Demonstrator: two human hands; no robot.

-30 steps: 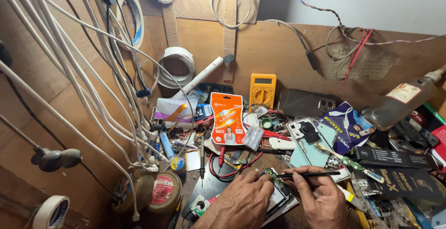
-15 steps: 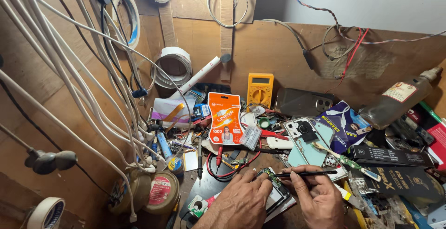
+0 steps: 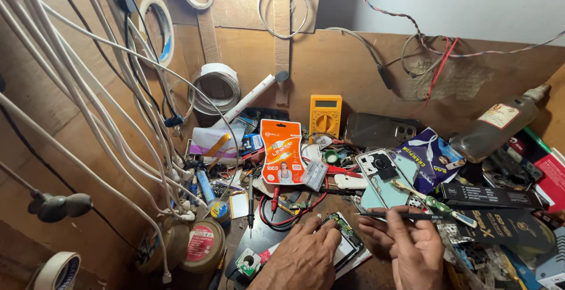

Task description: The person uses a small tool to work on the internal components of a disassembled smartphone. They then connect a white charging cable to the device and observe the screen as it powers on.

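Note:
At the bottom centre my left hand (image 3: 301, 259) presses down on an opened phone (image 3: 346, 240) with a green circuit board showing, lying flat on the workbench. My right hand (image 3: 412, 249) pinches a thin black pair of tweezers (image 3: 393, 214) held level, its tip pointing left just above the phone's upper end. Both hands sit side by side, nearly touching. A pale blue phone back cover (image 3: 382, 181) lies just behind the tweezers.
A yellow multimeter (image 3: 325, 114) leans on the back wall beside a dark phone (image 3: 379, 130). An orange packet (image 3: 281, 151), red and black probe leads (image 3: 276, 204), a glass bottle (image 3: 500, 122), tape rolls (image 3: 216, 85), round tins (image 3: 203, 244) and hanging white cables (image 3: 88, 101) crowd the bench.
The view has drifted slightly; my hands stay on the phone, and the tweezers have shifted a little above its upper end.

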